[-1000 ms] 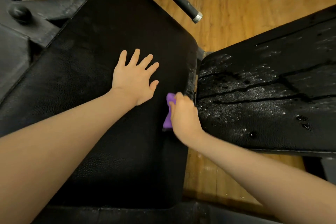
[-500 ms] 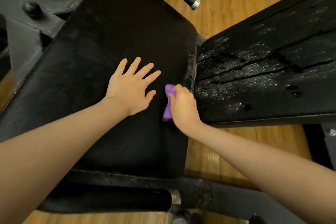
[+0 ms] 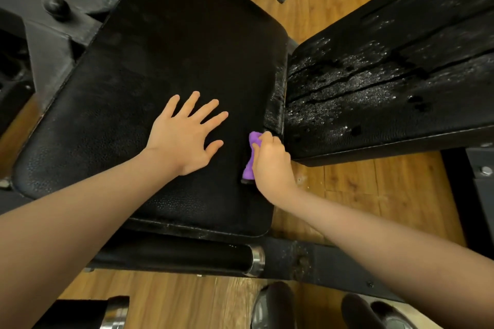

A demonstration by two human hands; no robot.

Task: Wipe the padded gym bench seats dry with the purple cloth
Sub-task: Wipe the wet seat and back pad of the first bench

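While the right hand (image 3: 271,161) grips the bunched purple cloth (image 3: 251,157) at the right edge of the near seat pad (image 3: 160,61), centre of the frame, the left hand (image 3: 187,132) lies flat on that pad just left of it, fingers spread and straight, holding nothing. Right-hand fingers are curled round the cloth; only a narrow purple strip shows past the knuckles.

Second pad (image 3: 387,83), right side of the frame, is covered in beads and streaks of water. Near pad looks mostly matte; I can't tell if it is fully dry. My read: near pad about done, wet one is next.

Risks:
- Cloth is wadded small, so contact patch is small. Likely to smear water on the wet pad rather than lift it. Would want it opened out.
- Cloth sits right at the gap between the two pads; it could snag or drop through onto the wood floor (image 3: 347,181).
- Side wall of the near pad at the gap shows droplets. Easy to miss if only top faces get wiped.
- Leaning weight on the left hand may slip if that surface is damp.
- Cloth may saturate before the right pad is finished.

Containers: none in view, nothing to wring into.
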